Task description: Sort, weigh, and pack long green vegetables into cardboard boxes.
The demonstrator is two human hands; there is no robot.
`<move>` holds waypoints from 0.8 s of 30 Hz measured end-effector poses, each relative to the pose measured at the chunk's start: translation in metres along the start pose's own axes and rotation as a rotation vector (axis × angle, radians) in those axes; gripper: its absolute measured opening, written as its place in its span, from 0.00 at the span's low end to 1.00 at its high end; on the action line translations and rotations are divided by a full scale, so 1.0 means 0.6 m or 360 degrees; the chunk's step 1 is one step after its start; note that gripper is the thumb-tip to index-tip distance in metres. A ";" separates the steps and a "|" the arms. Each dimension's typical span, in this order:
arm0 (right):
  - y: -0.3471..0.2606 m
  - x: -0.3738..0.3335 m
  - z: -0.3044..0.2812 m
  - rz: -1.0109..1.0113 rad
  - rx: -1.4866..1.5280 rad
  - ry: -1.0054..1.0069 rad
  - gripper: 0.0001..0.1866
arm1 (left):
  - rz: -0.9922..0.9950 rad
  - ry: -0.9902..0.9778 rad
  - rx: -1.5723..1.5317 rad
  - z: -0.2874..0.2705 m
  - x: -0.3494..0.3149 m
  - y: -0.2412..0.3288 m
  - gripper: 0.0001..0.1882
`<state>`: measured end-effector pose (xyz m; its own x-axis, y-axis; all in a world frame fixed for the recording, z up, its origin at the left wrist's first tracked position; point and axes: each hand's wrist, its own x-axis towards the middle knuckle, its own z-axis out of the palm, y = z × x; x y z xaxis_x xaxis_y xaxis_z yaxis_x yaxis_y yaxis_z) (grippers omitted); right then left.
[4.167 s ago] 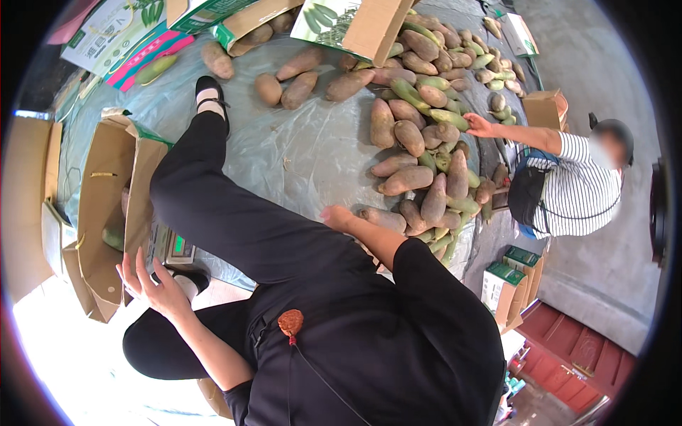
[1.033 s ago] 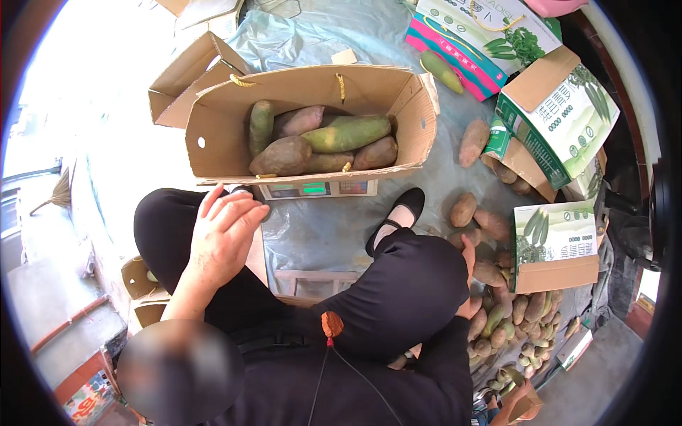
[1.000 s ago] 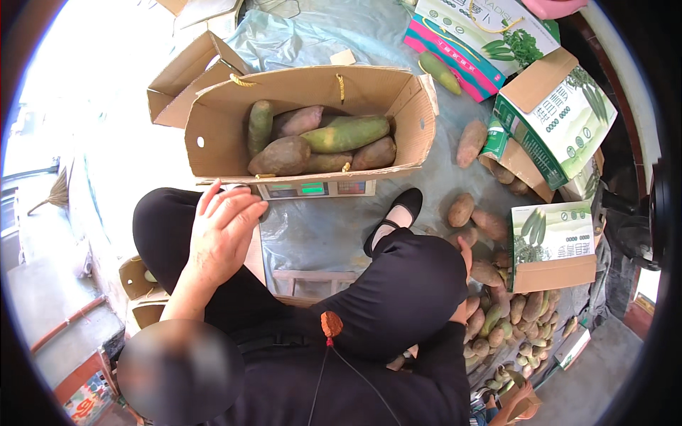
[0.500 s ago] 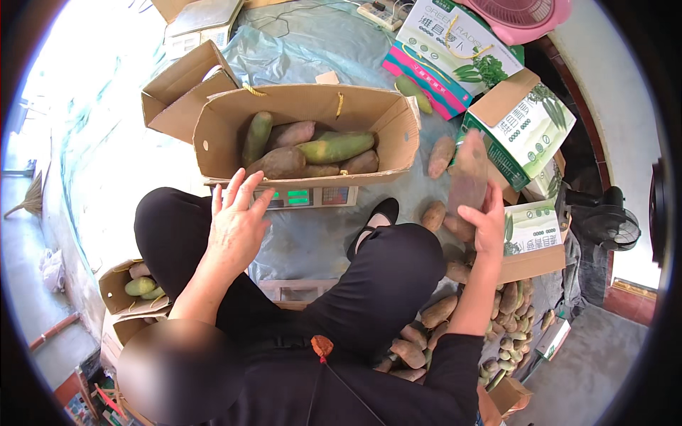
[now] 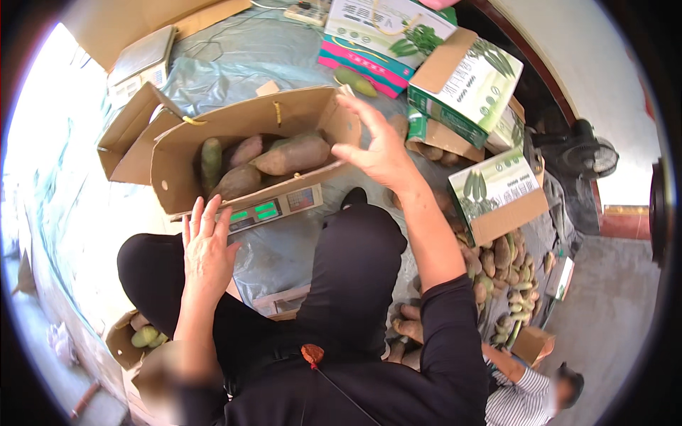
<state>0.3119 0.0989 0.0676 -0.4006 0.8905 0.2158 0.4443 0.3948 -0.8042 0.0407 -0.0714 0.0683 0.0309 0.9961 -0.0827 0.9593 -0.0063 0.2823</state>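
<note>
An open cardboard box (image 5: 167, 167) stands on a digital scale (image 5: 304, 199) in front of me. Inside lie green and brownish-pink root vegetables that look like radishes. One large brownish-pink radish (image 5: 293, 155) rests on top, toward the box's right end. My right hand (image 5: 383, 145) hangs over that end, thumb and fingers apart, with nothing in it. Its thumb points at the near rim, close to the large radish. My left hand (image 5: 211, 238) is at the box's near left side, fingers spread and holding nothing. Whether its fingertips touch the wall I cannot tell.
Printed cartons (image 5: 465, 82) are stacked at the right, with a black fan (image 5: 586, 153) beyond. A heap of roots (image 5: 501, 263) covers the floor by my right arm. Another scale (image 5: 142, 57) stands far left. A person in a striped shirt (image 5: 522, 397) is at lower right.
My right hand has swung left from the cartons to the box and let go of a large brownish-pink radish, now on top inside. My left hand stays by the box. The view has shifted.
</note>
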 end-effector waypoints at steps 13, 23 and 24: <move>0.308 -0.512 0.161 0.1389 0.0072 0.0481 0.11 | 0.0097 0.0019 0.0057 0.015 -0.001 0.001 0.30; 0.339 -0.619 0.212 0.1794 -0.0061 0.0344 0.13 | 0.0210 0.0046 0.0070 0.031 0.001 -0.004 0.29; 0.354 -0.630 0.207 0.1810 -0.0117 0.0345 0.13 | 0.0252 0.0055 0.0060 0.038 0.005 -0.002 0.30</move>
<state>0.4585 -0.1820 -0.2537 0.4026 0.7568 -0.5150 0.5078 -0.6527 -0.5623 0.0462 -0.0705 0.0461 0.1733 0.9848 -0.0071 0.9532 -0.1659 0.2528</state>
